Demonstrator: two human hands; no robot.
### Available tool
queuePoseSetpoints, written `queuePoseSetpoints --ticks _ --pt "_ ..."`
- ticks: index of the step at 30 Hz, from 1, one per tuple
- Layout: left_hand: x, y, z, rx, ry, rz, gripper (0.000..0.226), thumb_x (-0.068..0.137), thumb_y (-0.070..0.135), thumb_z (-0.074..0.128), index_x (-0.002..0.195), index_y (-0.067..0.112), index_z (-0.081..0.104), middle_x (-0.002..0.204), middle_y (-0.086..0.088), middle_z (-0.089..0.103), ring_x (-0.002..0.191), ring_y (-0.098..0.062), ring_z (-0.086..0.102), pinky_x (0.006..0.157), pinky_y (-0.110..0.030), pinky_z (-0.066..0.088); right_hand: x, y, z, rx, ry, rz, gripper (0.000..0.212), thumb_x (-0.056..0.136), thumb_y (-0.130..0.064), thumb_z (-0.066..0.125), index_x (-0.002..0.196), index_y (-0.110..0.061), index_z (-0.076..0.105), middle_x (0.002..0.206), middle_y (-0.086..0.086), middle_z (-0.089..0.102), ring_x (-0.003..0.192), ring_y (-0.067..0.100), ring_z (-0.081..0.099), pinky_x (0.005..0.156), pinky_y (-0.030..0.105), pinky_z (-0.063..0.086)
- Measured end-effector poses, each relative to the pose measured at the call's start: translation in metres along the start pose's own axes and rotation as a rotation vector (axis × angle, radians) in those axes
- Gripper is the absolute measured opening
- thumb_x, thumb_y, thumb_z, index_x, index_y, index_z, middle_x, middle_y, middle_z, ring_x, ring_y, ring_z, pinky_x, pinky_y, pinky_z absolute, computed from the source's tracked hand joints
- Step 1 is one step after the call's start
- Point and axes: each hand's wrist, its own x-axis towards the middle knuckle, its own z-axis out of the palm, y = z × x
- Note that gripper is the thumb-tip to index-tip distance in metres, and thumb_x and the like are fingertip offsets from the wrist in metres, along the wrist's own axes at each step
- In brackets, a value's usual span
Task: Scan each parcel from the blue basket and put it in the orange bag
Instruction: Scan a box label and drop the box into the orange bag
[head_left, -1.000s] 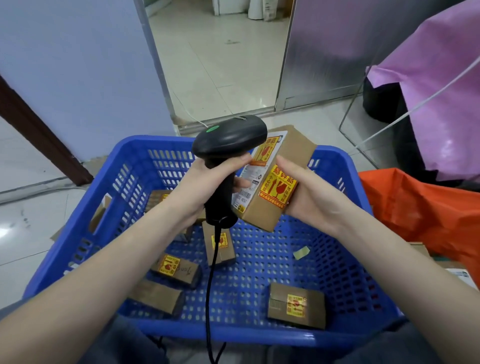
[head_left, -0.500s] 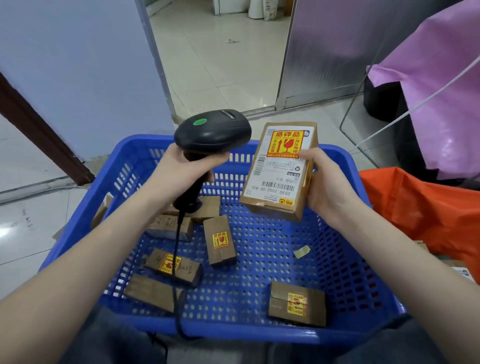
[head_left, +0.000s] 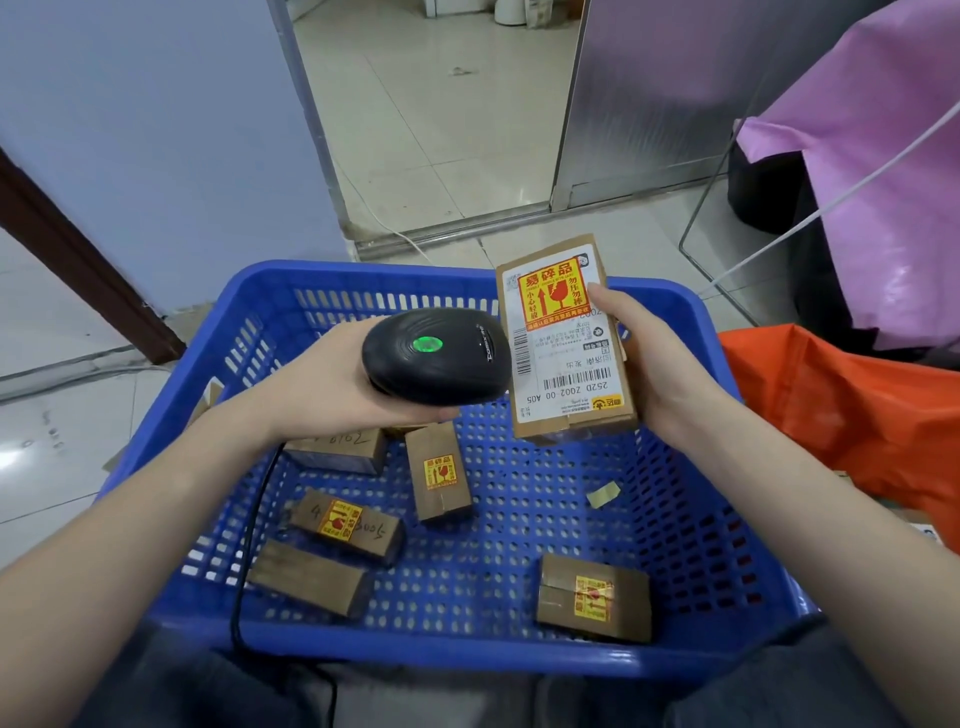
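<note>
My right hand (head_left: 652, 364) grips a brown cardboard parcel (head_left: 563, 343) upright above the blue basket (head_left: 363, 280), its white shipping label and red fragile sticker facing me. My left hand (head_left: 322, 379) holds a black barcode scanner (head_left: 436, 356) with a lit green light, its head right beside the parcel's label. Several small brown parcels (head_left: 439, 478) lie on the basket floor. The orange bag (head_left: 852, 415) sits to the right of the basket.
The scanner's black cable (head_left: 249, 545) hangs down over the basket's left front. A pink bag on a white wire frame (head_left: 857, 156) stands at the back right. A doorway opens onto a tiled floor (head_left: 441, 104) ahead. A yellowish scrap (head_left: 602, 493) lies in the basket.
My right hand turned the parcel so that its label faces up toward me. My left hand tipped the scanner over and brought its head against the label.
</note>
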Motion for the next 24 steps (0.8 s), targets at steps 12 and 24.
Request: queuePoseSetpoints --ticks 12,24 --pt "0.000 -0.006 -0.004 -0.006 -0.027 0.003 0.066 0.056 0.043 0.082 0.117 0.027 0.062 0.108 0.011 0.071 0.102 -0.004 0.065 0.093 -0.032 0.053 0.002 0.002 0.003 -0.019 0.018 0.000 0.035 0.090 -0.045 0.055 0.118 -0.026 0.063 0.106 -0.002 0.073 0.095 0.017 0.070 0.079 0.035 0.057" --pt "-0.004 -0.002 -0.013 -0.056 -0.112 0.011 0.054 0.060 0.036 0.080 0.111 0.025 0.065 0.107 0.010 0.071 0.101 -0.005 0.066 0.085 -0.018 0.052 0.003 0.002 0.002 -0.044 0.035 0.004 0.031 0.090 -0.045 0.055 0.113 -0.025 0.065 0.102 -0.002 0.074 0.093 0.016 0.071 0.081 0.033 0.055"
